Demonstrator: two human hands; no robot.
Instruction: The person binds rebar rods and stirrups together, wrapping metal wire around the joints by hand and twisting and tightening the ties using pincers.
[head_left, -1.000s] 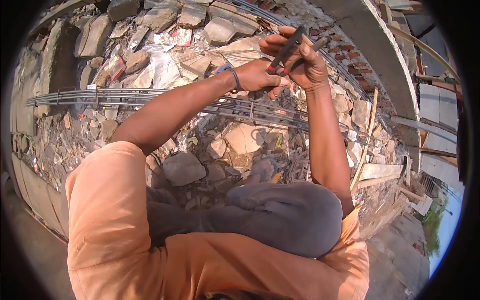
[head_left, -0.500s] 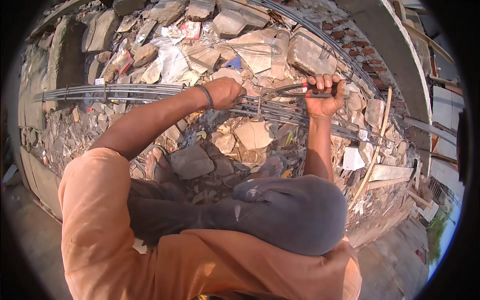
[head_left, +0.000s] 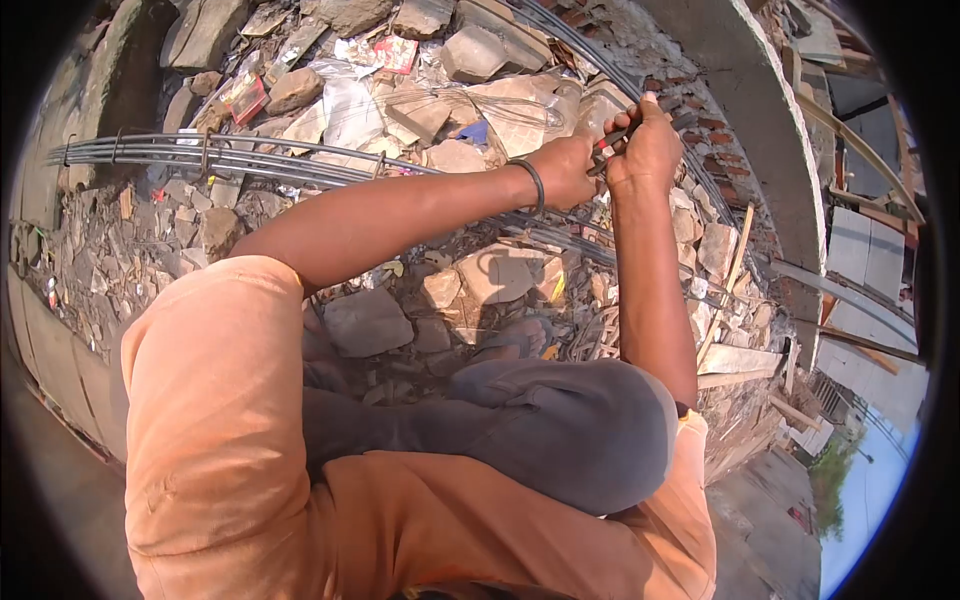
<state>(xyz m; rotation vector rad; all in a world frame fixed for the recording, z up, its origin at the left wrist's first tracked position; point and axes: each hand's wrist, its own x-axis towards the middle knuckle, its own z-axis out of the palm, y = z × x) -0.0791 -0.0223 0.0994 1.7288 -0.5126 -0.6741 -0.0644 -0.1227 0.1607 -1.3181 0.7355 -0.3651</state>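
Note:
My right hand [head_left: 645,148] is wrapped round pliers [head_left: 612,146] with dark handles and red marks, up and to the right of the rods. Close against the tool's lower end is my left hand [head_left: 562,172], a black band on its wrist. Its fingers are closed, and what they hold is hidden. Below both hands a bundle of long metal rods [head_left: 285,158] runs across the rubble, with square metal ties round it. Thin loose wires [head_left: 480,102] lie on the stones beyond the rods.
Broken stones [head_left: 368,322] cover the ground around my feet. A low wall [head_left: 745,120] with exposed brick stands at the right, with more rods along it. A thin wooden strip [head_left: 728,285] leans at the right. My bent knee [head_left: 590,430] is below my hands.
My left hand has left the rods and moved right and slightly up to my right hand. The pliers, open at the rods half a second ago, are now raised between both hands.

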